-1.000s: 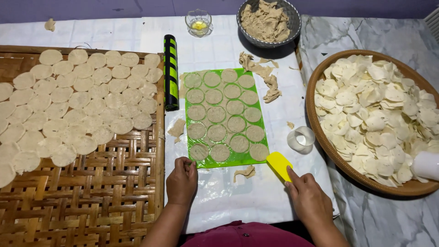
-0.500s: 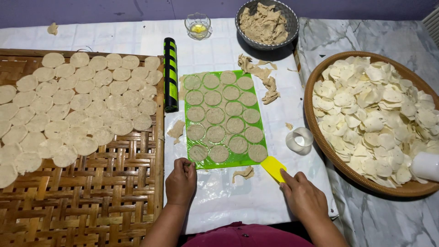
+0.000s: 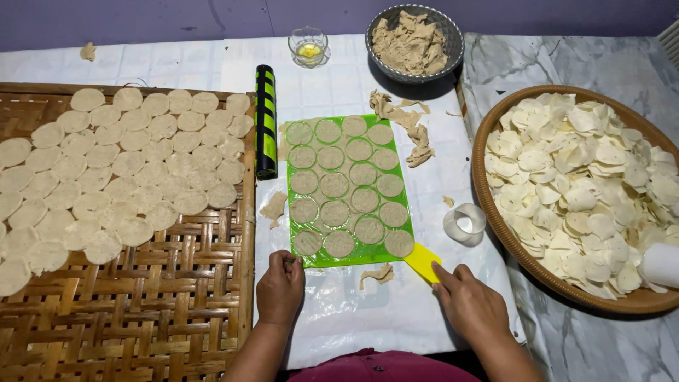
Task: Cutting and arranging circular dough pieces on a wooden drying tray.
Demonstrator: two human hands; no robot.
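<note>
right hand (image 3: 470, 305) lower now, yellow scraper (image 3: 422, 261) beside ring cutter (image 3: 465, 223)

The thin green rectangular plastic sheet (image 3: 348, 189) lies flat on the white table covering, centre of scene. Fifteen round cut discs of pale dough (image 3: 334, 185) sit on it in rows. The flat yellow plastic scraper (image 3: 423, 261) lies touching the sheet's near right corner, angled outward.

Right hand (image 3: 472, 305) with yellow scraper (image 3: 422, 262) now lower, its blade at the green mat's (image 3: 311, 185) near-right corner.
</note>
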